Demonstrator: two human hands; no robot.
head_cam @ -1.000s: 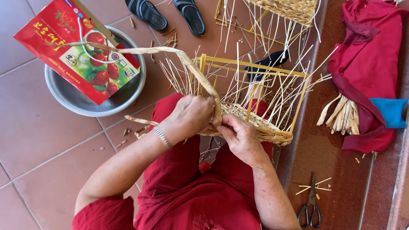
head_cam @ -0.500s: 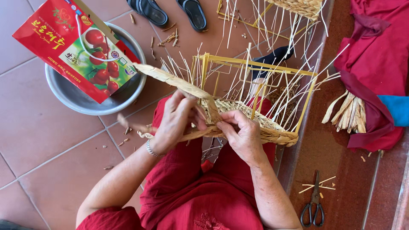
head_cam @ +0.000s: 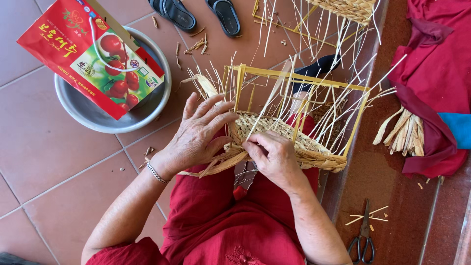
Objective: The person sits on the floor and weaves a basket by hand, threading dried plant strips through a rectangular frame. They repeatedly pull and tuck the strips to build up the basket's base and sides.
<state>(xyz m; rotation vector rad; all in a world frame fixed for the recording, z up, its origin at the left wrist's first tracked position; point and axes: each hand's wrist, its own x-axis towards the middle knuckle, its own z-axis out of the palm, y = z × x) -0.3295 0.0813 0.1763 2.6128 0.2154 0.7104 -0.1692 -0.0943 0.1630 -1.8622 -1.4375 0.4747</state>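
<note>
A half-woven straw basket (head_cam: 289,140) on a yellow wire frame (head_cam: 300,77) rests on my lap, with thin pale stakes sticking up from it. My left hand (head_cam: 198,132) lies flat with spread fingers against the basket's left end, pressing the flat straw strand (head_cam: 216,164) that runs below it. My right hand (head_cam: 272,157) pinches the woven edge and the strand at the basket's near side. A silver bracelet sits on my left wrist.
A metal basin (head_cam: 86,115) holding a red printed bag (head_cam: 91,54) stands at the left. Black sandals (head_cam: 196,12) lie at the top. Scissors (head_cam: 362,238) lie on the step at the lower right. Straw bundle (head_cam: 405,132) and red cloth (head_cam: 436,64) are at the right.
The long strand that arched up to the left has been pulled down and in against the basket. My left hand has opened from a grip to a flat press.
</note>
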